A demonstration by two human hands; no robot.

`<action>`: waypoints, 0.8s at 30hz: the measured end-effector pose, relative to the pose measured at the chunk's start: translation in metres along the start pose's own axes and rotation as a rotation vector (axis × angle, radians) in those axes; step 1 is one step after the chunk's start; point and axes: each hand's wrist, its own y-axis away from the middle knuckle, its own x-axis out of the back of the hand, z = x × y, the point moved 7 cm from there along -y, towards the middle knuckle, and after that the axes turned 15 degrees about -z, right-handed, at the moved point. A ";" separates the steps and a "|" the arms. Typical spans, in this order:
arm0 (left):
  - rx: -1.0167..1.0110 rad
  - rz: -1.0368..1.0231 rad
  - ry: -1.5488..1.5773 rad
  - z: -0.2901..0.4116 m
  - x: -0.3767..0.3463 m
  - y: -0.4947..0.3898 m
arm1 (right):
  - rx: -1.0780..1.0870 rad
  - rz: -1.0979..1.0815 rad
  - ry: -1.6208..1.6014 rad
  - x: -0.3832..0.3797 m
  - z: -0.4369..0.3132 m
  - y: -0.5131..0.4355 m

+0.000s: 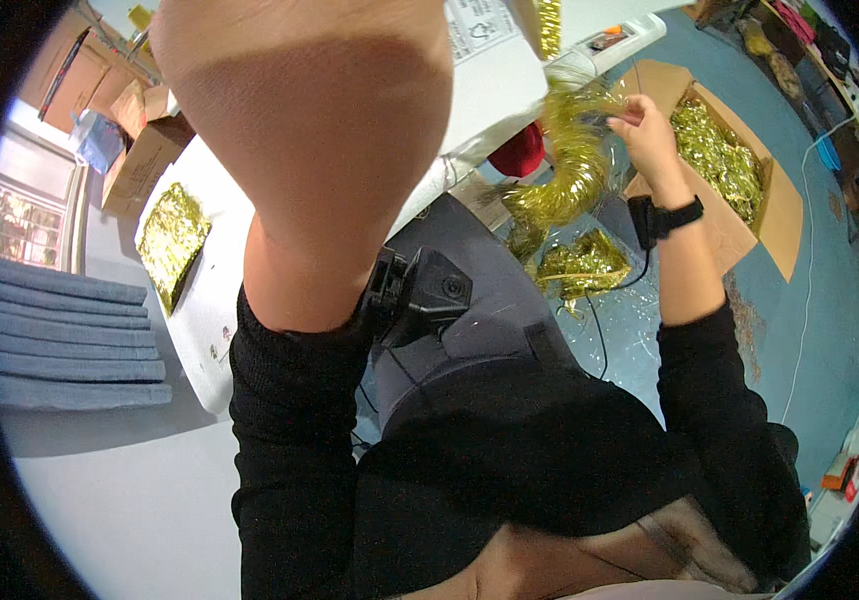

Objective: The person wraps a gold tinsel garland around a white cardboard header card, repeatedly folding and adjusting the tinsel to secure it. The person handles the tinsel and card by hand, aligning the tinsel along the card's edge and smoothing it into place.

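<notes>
My right hand (pixel 643 135) pinches one end of a fluffy gold tinsel garland (pixel 579 161) between thumb and fingers. The garland curves down beside the white table's edge, and its strands near the fingers are blurred. A black device on a strap (pixel 662 221) sits around my right wrist, with a cable running from it. My left forearm rises very close to the camera and fills the upper middle; the left hand is out of view past the top edge. More gold tinsel (pixel 587 262) lies in a heap below the garland.
An open cardboard box (pixel 778 202) full of gold tinsel stands on the blue floor at right. A gold tinsel bundle (pixel 170 244) lies on the white table (pixel 208 345) at left. A red round object (pixel 519 150) sits under the table edge. A black device (pixel 433 289) is beside my left arm.
</notes>
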 end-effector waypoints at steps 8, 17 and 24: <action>-0.102 -0.064 -0.238 -0.017 -0.030 0.017 | 0.492 0.247 -0.250 0.007 -0.067 0.078; 0.652 0.012 1.022 -0.053 -0.087 0.095 | 0.462 -0.295 -0.986 -0.055 -0.132 0.089; 0.910 0.061 1.154 -0.054 -0.098 0.129 | 0.328 -0.226 -0.901 -0.069 -0.132 0.097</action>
